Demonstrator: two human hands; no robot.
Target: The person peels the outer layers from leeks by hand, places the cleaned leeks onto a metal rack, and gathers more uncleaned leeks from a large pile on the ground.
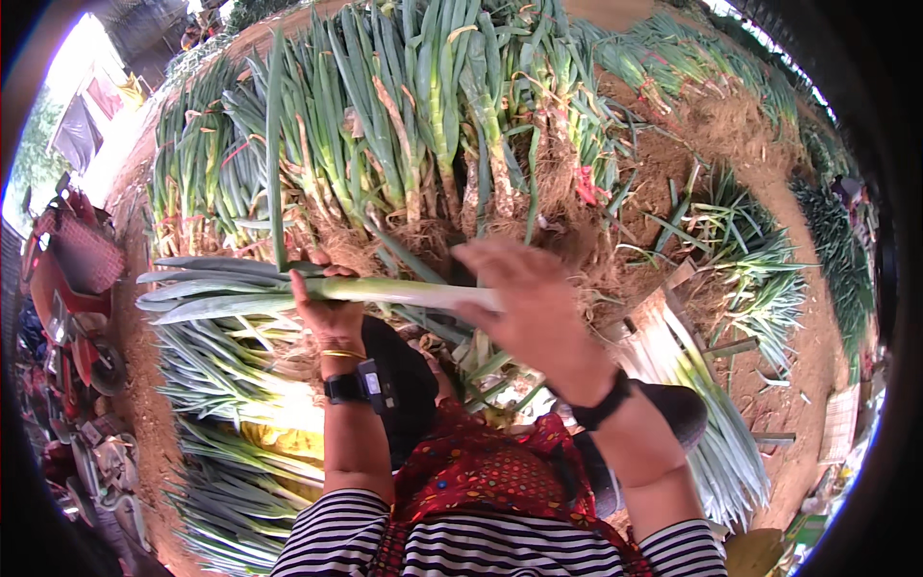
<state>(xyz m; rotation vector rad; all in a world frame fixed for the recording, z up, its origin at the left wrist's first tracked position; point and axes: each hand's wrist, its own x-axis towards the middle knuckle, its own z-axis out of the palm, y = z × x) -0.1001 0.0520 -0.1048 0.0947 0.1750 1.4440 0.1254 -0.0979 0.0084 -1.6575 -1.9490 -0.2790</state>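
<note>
Left hand: the left hand (325, 306) is wrapped around a long green onion (317, 288), fingers closed tight on the stalk
Right hand: the right hand (524, 308) is on the white end of the same green onion, fingers curled over it; it looks blurry, so I cannot tell how tight the grip is
Green onion: it lies sideways between both hands, above the lap, with its green leaves pointing to the person's left
Wrists: a black watch (358, 385) and a thin gold bangle (338, 354) on the left wrist, a black band (601, 404) on the right wrist
Clothes: striped sleeves (332, 539) and a red dotted cloth (481, 471) on the lap
In front: a big pile of dirty green onions (413, 125) with roots and brown soil
Left side: a heap of clean green onions (231, 385) lying flat
Right side: more white stalks (702, 385) stacked near the right arm
Far left: a red scooter (72, 288)
</note>
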